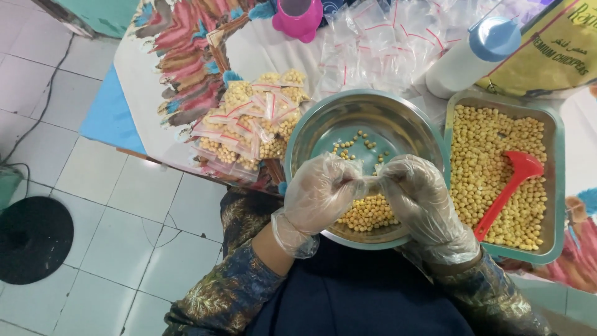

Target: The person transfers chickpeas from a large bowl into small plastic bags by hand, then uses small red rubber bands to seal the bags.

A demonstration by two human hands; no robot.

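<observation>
While both hands work directly above the steel bowl, any chickpea that slips would fall back into it rather than onto the floor. The left hand and right hand, each in a loose clear glove, are closed in a pinch on the top edge of a small clear bag stretched between them. The bag hangs over the bowl's near side, just above a heap of chickpeas; whether it is filled cannot be told. Filled bags with red strips are stacked left of the bowl, within reach. A metal tray of chickpeas with a red scoop sits touching the bowl's right. Empty bags lie behind on the worktop.
</observation>
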